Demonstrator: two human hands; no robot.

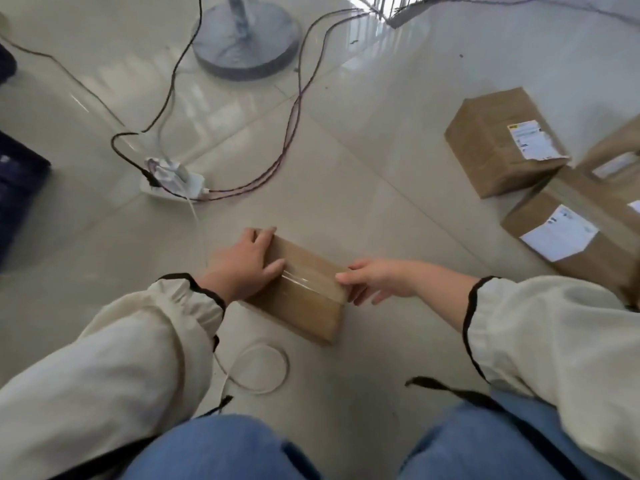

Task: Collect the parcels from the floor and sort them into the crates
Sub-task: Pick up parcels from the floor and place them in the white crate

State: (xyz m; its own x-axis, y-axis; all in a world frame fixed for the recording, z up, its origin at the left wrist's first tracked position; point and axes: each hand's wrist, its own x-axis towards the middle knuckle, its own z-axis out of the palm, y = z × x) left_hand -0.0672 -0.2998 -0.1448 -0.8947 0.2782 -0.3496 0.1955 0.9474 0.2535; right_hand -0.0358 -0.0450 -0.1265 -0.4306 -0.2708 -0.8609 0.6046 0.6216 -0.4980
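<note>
A flat brown taped parcel (pixel 304 296) lies on the tiled floor in front of my knees. My left hand (pixel 244 263) rests on its left end, fingers laid over the top and the far corner. At the parcel's right edge, my right hand (pixel 372 280) touches it with straight fingers. Three more brown parcels with white labels lie at the right: one (pixel 498 143) further back, one (pixel 568 233) nearer, and a third (pixel 616 157) cut off by the frame edge. No crate is in view.
A white power strip (pixel 173 183) with dark cables (pixel 294 109) lies on the floor beyond the parcel. Behind it stands a grey fan base (pixel 246 39). A white cable loop (pixel 258 372) lies near my knees. Dark objects (pixel 17 178) sit at the left edge.
</note>
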